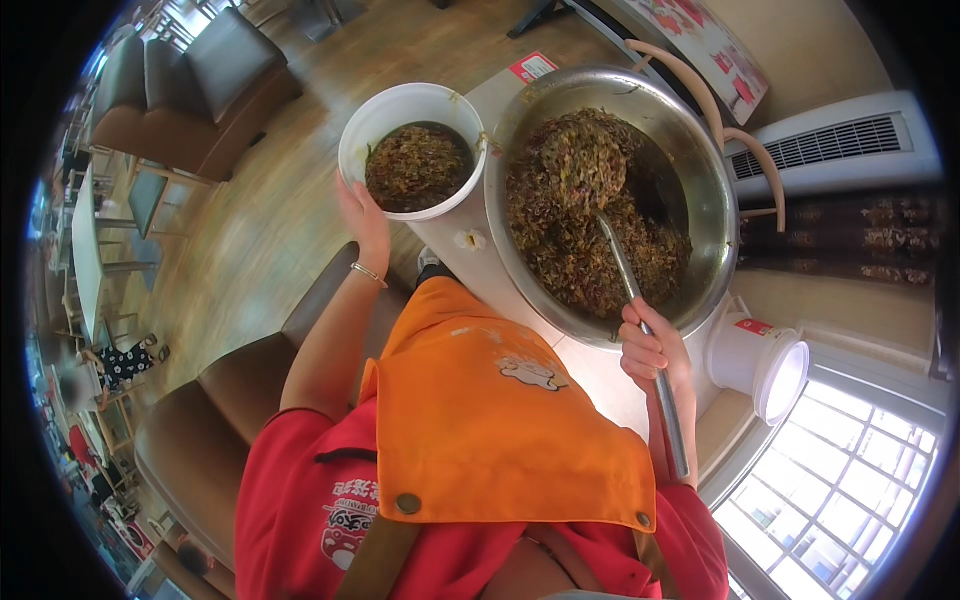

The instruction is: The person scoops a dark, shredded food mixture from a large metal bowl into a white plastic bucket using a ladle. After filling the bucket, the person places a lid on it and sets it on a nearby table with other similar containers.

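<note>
My right hand (651, 343) grips the metal handle of a long ladle (626, 270). The ladle's bowl end is heaped with chopped, dark vegetable mix (585, 161), over a large stainless steel basin (709, 180) that holds more of the mix in dark liquid. Left of the basin stands a white plastic bucket (352, 135), partly filled with similar mix and liquid. My left hand (367, 217) rests against the bucket's outer wall at its near left side, fingers apart, palm partly hidden. Bits of the mix cling to the bucket's rim beside the basin.
The basin stands on a light table (480, 259). A white lidded bucket (750, 356) is at the right, near the window. A curved wooden chair (705, 90) stands behind the basin. Brown padded seats (247, 390) are at my left; a seated person (112, 367) is farther off.
</note>
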Motion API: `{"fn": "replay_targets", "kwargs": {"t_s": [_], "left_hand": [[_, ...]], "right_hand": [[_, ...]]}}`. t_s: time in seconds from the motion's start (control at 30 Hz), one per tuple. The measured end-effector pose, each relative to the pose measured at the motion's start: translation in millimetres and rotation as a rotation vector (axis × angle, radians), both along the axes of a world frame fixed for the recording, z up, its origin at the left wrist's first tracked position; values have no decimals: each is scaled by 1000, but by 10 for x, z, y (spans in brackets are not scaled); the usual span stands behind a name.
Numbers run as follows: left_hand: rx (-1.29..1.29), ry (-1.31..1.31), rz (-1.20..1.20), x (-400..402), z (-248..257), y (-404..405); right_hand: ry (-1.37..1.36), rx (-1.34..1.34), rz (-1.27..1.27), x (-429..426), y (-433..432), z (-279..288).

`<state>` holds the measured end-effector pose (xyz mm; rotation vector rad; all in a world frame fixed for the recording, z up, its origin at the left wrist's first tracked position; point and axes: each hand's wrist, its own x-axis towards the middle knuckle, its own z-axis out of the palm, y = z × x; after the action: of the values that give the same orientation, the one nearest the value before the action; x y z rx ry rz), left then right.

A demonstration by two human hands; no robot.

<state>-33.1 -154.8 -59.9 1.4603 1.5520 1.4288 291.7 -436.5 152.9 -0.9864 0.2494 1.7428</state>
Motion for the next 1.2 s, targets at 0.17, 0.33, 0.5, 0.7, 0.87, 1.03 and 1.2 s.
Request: {"fn": "replay_targets", "kwargs": {"t_s": [0.17,0.33,0.5,0.7,0.87,1.03,1.2], "left_hand": [[23,54,44,-30,-93,17],[18,76,24,-68,-68,22],[-39,57,26,-124,-167,39],[0,95,18,-65,-61,13],[14,53,10,-79,-83,10],[-20,1,7,-78,-100,19],[-89,-83,-6,-66,-161,34]], "right_hand": [[-167,48,196,-242,348,548],[-180,168,393,-504,765,558],[-432,212,621,-769,1139,-20],[-1812,419,920,-938,1291,-919],[-2023,292,1037,-1004,1302,-662],[-2077,309,1017,-949,1209,-405],[-1951,357,978,-927,1115,-682]]}}
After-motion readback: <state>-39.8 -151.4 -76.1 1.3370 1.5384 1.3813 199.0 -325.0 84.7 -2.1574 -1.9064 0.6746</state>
